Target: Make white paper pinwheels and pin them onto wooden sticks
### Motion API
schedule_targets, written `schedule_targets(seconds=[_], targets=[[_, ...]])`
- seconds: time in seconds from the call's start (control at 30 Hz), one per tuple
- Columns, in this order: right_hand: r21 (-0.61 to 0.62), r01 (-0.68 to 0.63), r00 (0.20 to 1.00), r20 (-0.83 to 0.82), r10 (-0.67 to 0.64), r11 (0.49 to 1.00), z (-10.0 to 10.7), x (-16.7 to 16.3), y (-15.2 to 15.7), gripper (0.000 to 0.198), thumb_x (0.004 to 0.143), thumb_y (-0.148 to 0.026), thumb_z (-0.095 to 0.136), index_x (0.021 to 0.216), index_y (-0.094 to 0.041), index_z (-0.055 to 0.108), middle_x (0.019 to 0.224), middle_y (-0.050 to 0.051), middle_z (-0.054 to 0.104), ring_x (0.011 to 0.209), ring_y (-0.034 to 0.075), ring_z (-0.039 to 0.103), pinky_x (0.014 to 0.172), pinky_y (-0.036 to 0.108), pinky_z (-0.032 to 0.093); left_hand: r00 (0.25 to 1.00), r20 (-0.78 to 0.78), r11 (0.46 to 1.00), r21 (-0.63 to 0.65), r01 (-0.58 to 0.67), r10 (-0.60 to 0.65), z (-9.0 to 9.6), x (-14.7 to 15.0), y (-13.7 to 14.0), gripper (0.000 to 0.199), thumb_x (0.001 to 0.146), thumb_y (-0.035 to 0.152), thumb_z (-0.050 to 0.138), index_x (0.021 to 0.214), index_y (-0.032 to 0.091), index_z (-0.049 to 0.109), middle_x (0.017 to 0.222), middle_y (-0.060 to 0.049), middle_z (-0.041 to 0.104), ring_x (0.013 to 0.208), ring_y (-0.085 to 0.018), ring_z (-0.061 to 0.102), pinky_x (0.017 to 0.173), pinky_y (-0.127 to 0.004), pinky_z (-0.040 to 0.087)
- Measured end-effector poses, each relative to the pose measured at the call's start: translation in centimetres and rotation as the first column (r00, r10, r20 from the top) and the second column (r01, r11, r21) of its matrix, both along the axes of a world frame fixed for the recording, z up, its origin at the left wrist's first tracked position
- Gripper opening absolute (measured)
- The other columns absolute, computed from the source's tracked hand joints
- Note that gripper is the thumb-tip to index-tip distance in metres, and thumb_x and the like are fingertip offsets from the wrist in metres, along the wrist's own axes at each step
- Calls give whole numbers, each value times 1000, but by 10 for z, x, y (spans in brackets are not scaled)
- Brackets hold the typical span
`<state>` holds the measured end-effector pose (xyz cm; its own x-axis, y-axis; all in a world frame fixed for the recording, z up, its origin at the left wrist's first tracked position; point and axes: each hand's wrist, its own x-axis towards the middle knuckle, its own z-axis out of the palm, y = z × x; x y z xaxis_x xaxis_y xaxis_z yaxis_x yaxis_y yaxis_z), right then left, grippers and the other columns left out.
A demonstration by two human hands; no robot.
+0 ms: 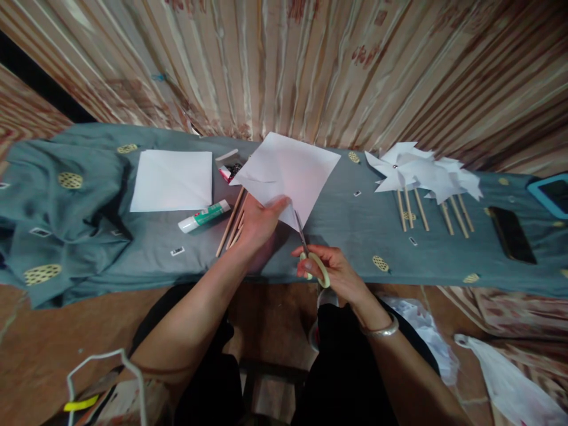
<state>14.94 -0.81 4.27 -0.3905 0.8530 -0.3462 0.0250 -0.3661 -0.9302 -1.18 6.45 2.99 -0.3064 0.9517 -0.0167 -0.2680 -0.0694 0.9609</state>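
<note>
My left hand (261, 220) grips a square sheet of white paper (302, 165) by its lower left part, thumb on top and the other fingers hidden beneath. The sheet is turned like a diamond above the cloth. In my right hand (331, 269) is a pair of scissors (320, 269) with pale yellow-green handles. Their blades meet the paper's near corner, close to my left thumb. Under my left wrist lie several thin wooden sticks (231, 228). A small open box (231, 168) with dark little pieces sits just behind them, partly covered by the sheet.
A stack of white paper (173, 180) and a glue stick (204, 216) lie to the left. Several paper pinwheels (412, 168) on sticks rest at the right, beside a dark phone (512, 235) and a blue-edged device (550, 195). Bunched grey cloth (66, 207) covers the far left.
</note>
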Motion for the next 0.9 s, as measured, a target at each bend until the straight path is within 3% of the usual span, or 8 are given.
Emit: schedule_targets(seconds=[0.27, 0.7, 0.9], targets=[[-58, 21, 1000, -13, -22, 998, 0, 1, 2, 49, 60, -57, 83, 85, -17, 69, 62, -4, 63, 56, 8, 58, 55, 21, 47, 997, 58, 998, -28, 57, -55, 5, 0, -2, 31, 56, 23, 73, 85, 13, 65, 83, -5, 70, 75, -20, 64, 76, -35, 53], [-99, 45, 999, 7, -44, 994, -1, 0, 2, 46, 57, -50, 87, 85, -18, 70, 61, -5, 62, 56, 9, 60, 57, 23, 51, 991, 113, 998, -13, 68, -66, -1, 1, -1, 39, 57, 22, 72, 95, 14, 64, 92, -8, 71, 81, -22, 67, 80, -38, 53], [-100, 63, 998, -5, -64, 993, -6, 0, 1, 41, 58, -46, 87, 85, -19, 71, 62, -5, 61, 55, 8, 60, 58, 22, 53, 994, 103, 998, -30, 49, -45, 8, 1, -3, 43, 56, 21, 72, 98, 14, 65, 92, -8, 71, 83, -23, 67, 79, -36, 52]])
